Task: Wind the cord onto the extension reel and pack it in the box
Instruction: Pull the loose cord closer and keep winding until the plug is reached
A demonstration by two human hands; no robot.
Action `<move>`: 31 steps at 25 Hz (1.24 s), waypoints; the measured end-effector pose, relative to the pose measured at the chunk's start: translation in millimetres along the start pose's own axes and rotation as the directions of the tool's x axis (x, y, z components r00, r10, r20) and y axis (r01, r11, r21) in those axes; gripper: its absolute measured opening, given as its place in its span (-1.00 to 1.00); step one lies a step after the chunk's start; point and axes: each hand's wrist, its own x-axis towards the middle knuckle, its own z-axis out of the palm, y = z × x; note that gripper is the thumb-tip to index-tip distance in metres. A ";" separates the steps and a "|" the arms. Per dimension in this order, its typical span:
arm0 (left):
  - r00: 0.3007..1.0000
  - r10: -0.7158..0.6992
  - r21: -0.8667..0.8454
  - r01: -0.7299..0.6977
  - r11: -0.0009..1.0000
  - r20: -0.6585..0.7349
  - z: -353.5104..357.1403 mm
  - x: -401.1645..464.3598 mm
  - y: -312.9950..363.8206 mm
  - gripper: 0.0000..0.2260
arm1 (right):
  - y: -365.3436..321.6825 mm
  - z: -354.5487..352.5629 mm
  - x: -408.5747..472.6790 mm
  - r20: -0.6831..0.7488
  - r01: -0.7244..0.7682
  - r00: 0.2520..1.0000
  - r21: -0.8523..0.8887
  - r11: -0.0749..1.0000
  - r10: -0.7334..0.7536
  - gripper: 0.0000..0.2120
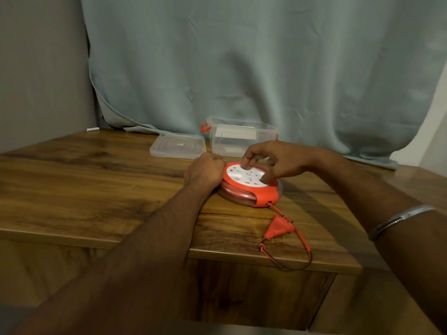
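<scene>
An orange extension reel (250, 187) with a white socket face is being kept flat on a wooden table (96, 180), near the table's middle and a little toward the front edge. The left hand (205, 171) is being pressed against the reel's left rim with its fingers curled into a fist; whether anything is being gripped inside that fist cannot be told. The right hand (273, 160) is being held over the reel's white top, its fingers bent and spread apart, with a fingertip being set down on the face near the far edge and the thumb being rested near the right edge. A metal bangle (399, 220) is being worn on the right forearm.

Most of the cord is being seen already wound under the reel's clear rim. A short length of orange cord (303, 243) is being left outside, being led from the reel's front outlet, looped over the table's front edge and ended at the orange plug (278, 226), which is lying on the table just in front of the reel.

Behind the reel, a clear plastic box (242, 139) with orange latches is being left standing open, and its clear lid (177, 146) is lying flat just to its left. A grey-blue curtain (242, 64) is hanging behind the table
</scene>
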 end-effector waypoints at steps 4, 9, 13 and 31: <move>1.000 -0.007 0.002 0.007 1.000 -0.005 0.0 -0.7 -0.3 -0.71 | 11.2 0.6 0.3 -0.001 -0.029 1.000 0.102 0.994 0.029 -0.42; 1.000 -0.005 -0.001 0.005 1.000 -0.002 -0.5 -1.3 0.1 -0.70 | 5.8 4.5 -0.2 -0.069 -0.035 0.997 0.076 0.996 0.041 -0.44; 1.000 0.008 0.007 -0.008 1.000 0.006 -0.2 -1.9 0.9 -0.69 | -2.0 9.2 5.1 -0.131 -0.044 0.991 -0.047 0.998 0.038 -0.64; 1.000 -0.007 -0.019 0.008 1.000 0.019 -2.4 -2.5 1.1 -0.69 | -0.6 1.8 -6.3 -0.111 0.000 0.994 -0.003 1.000 -0.001 -0.66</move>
